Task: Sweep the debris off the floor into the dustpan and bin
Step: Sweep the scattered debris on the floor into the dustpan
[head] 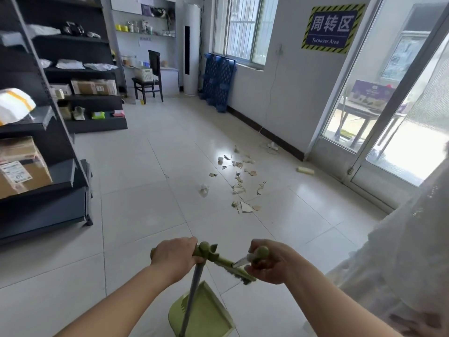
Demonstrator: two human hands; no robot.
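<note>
Between shelves and wall, open floor

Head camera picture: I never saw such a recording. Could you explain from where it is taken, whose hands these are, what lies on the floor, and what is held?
There is no machine. A person wears the camera on the head, so it looks forward and down at their arms. The left hand grips the pole top of the green dustpan. The right hand holds the broom by its handle end. Torn paper scraps lie scattered on the tiled floor, not yet swept.
</note>
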